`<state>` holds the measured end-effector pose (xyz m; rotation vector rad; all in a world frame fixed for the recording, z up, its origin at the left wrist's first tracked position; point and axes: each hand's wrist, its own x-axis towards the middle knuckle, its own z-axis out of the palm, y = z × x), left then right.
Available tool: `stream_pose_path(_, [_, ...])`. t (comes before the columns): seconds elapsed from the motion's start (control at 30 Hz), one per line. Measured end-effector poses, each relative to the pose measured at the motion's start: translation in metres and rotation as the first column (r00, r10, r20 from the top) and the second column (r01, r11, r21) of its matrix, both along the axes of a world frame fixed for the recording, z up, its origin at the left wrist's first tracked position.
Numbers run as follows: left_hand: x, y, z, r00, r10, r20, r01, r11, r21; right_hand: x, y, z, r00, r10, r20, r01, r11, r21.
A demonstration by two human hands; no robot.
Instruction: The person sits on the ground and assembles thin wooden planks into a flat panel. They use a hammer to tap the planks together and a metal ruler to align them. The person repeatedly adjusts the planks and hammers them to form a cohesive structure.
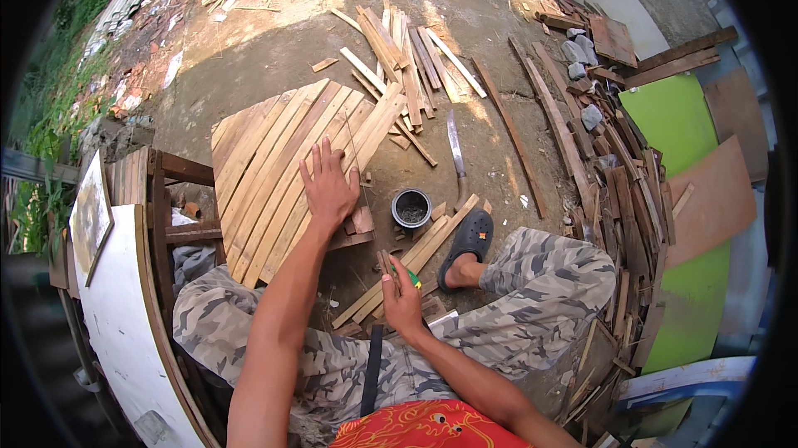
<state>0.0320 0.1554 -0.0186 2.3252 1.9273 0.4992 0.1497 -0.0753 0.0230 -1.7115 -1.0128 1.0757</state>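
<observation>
A panel of pale wooden slats (258,174) laid side by side slopes in front of me on the left. My left hand (331,186) lies flat on its right part, fingers spread. A thin dark line runs across the slats just beyond these fingers. My right hand (402,294), lower and nearer to me, is closed round a tool with a green and yellow handle (413,278); a narrow brownish part points away from me, and its kind is unclear. A round dark tub of small dark bits (411,209) stands between the panel and my shoe.
A long curved knife (455,145) lies on the ground past the tub. Loose wooden strips (399,57) are heaped beyond the panel, with more strips (428,248) by my dark clog (470,242). Stacked timber (623,190) lines the right. A white board (133,307) leans at left.
</observation>
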Motion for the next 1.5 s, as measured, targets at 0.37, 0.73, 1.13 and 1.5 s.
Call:
stream_pose_path(0.37, [0.000, 0.001, 0.002, 0.999, -0.002, -0.034, 0.001, 0.999, -0.033, -0.002, 0.008, 0.012, 0.998, -0.054, 0.032, 0.049, 0.990, 0.136])
stream_pose_path(0.73, [-0.002, 0.003, 0.001, 0.994, -0.004, -0.105, -0.004, 0.997, -0.073, 0.003, 0.013, 0.025, 0.997, -0.041, -0.070, 0.038, 0.998, -0.046])
stream_pose_path(1.13, [0.000, 0.004, 0.004, 0.995, -0.009, -0.100, 0.001, 0.997, -0.079, -0.003, 0.013, 0.014, 0.998, -0.067, -0.021, 0.069, 0.994, 0.084])
stream_pose_path(1.5, [0.004, 0.008, 0.003, 0.996, -0.011, -0.083, 0.005, 0.997, -0.071, 0.001, 0.014, 0.016, 0.996, -0.048, -0.078, 0.036, 0.988, -0.150])
